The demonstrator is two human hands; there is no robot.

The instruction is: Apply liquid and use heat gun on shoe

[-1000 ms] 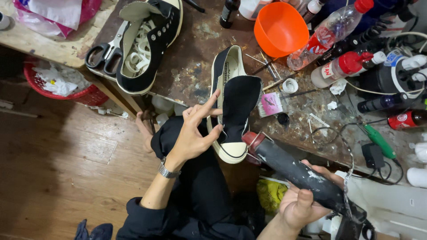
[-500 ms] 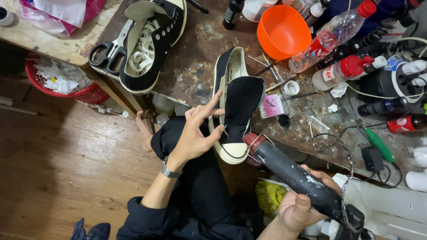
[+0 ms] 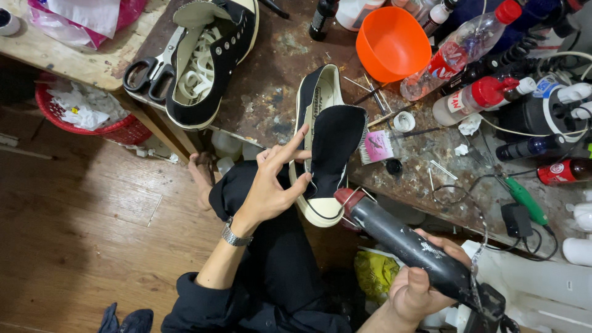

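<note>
My left hand (image 3: pixel 271 185) grips the side of a black and cream canvas sneaker (image 3: pixel 314 98) that rests sole-side on my knee, fingers spread. A black insole (image 3: pixel 333 145) lies loose across the shoe's opening. My right hand (image 3: pixel 425 287) holds a dark, paint-flecked heat gun (image 3: pixel 401 237) by its body, its red-ringed nozzle pointing at the heel end of the shoe and almost touching it. A metal watch sits on my left wrist.
The stained workbench (image 3: pixel 271 105) carries a second black sneaker (image 3: pixel 216 55), black-handled scissors (image 3: pixel 151 71), an orange bowl (image 3: pixel 391 40), several bottles (image 3: pixel 462 49), a green-handled tool (image 3: pixel 524 197) and cables. A red basket (image 3: pixel 92 120) of scraps stands on the wood floor at left.
The view has shifted slightly. My hands, the shoe and the heat gun keep nearly the same positions.
</note>
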